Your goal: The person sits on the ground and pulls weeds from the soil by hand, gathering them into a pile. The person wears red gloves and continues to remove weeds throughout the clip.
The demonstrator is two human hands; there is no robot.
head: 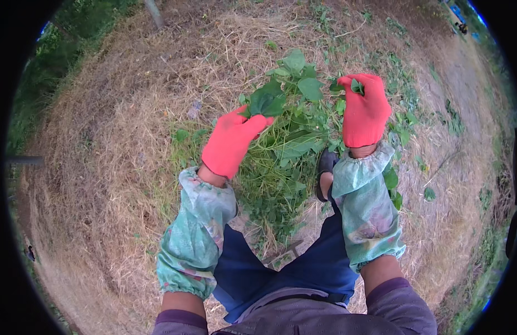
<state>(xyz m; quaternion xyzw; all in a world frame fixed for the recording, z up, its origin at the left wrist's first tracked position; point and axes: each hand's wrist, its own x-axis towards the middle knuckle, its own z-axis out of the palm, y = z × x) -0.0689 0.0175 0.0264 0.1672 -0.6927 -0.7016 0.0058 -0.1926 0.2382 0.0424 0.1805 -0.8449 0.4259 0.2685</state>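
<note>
My left hand, in a red work glove, pinches a broad dark green leaf between thumb and fingers. Further right, my right hand wears a matching glove. Its fingers are closed on a small bunch of green leaves, partly hidden by the glove. Between and below both hands lies a heap of cut green vines and weeds. A larger leafy sprig rises from its far side. My dark shoe stands at the heap's right edge.
Dry straw-like grass covers the ground, with scattered green leaves to the right. Between my legs lies a thin, stick-like object, partly hidden. A slim trunk or post stands ahead, and another grey post at left.
</note>
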